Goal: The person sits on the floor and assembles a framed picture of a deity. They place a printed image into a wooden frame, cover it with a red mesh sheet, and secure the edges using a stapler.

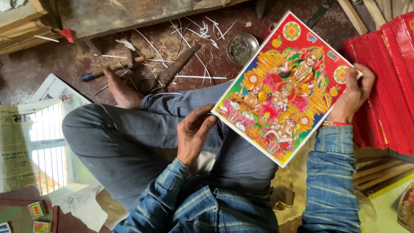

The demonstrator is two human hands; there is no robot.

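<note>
Seated cross-legged on the workshop floor, I hold a bright printed picture (282, 88) between my two hands, its face turned up toward me. My right hand (351, 97) is clamped on the picture's far right edge, thumb over the front and fingers curled behind, carrying most of its weight. My left hand (192, 133) meets the opposite, lower-left edge with fingertips only, the fingers loosely bent and together, thumb lying on my jeans; I cannot tell whether they actually pinch the edge or merely steady it. The picture lies tilted like a diamond, its long axis running from just beyond my left fingertips up and away toward the upper right, so the right hand sits near its farther end and the left at its nearer one. Just beyond my right hand is a stack of red mesh sheets (388, 86). Ahead of my left hand, past my knee, a small metal bowl (242, 47) and a knife (177, 64) rest among scattered slivers.
</note>
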